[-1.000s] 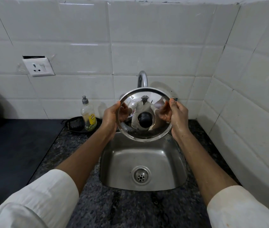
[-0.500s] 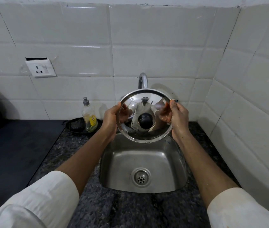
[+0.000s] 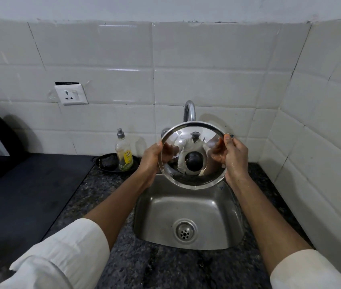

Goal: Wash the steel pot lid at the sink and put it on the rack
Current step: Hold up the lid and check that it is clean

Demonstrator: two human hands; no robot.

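Over sink [image 3: 188, 207], steel pot lid [image 3: 192, 140] upright, underside facing camera, left hand [image 3: 149, 161] and right hand [image 3: 235, 157] fingers pinching rim

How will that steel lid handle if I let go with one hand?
The steel lid looks rigid, so it shouldn't flex. Its polished rim and the wet-looking right hand suggest it may slip. Held upright over the sink by the left hand alone, it would probably swing.

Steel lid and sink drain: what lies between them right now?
Nothing. In the head view, only bare sink basin separates the steel lid, held up in both hands, from the drain.
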